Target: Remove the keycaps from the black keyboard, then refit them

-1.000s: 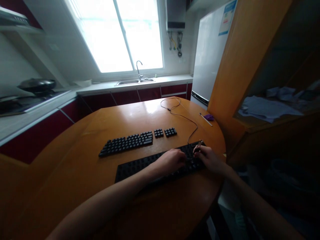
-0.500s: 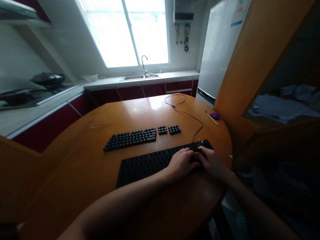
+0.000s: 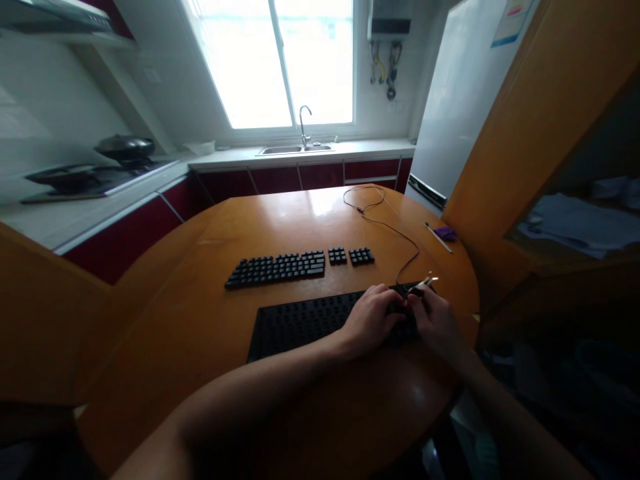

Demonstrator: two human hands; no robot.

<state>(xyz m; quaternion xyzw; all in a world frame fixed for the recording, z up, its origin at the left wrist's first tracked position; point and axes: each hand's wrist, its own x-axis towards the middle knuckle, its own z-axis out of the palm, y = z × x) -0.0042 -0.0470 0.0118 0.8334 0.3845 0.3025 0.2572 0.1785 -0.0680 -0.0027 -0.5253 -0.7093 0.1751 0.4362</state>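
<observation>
A black keyboard [image 3: 305,323], its keycaps off over most of the visible part, lies slanted across the table in front of me. My right hand [image 3: 435,320] is closed on a small keycap puller [image 3: 425,283] with thin pale wires, just over the keyboard's right end. My left hand [image 3: 373,317] rests on the keyboard beside it, fingers curled in close to the right fingertips. What the left fingers pinch, if anything, is hidden. Beyond the keyboard lie removed black keycaps, set out as a large block [image 3: 277,268] and two small blocks, one a keycap group [image 3: 361,256] at the right.
The keyboard's cable [image 3: 395,231] loops over the wooden table [image 3: 200,327] toward its far edge. At the right lie a thin white stick [image 3: 440,239] and a purple cloth [image 3: 445,233]. Counter, sink [image 3: 283,151] and fridge [image 3: 457,100] stand beyond.
My right hand has lifted and turned slightly, with the puller's wires now pointing up and right. The left fingers have drawn in toward it. The whole view has shifted a little.
</observation>
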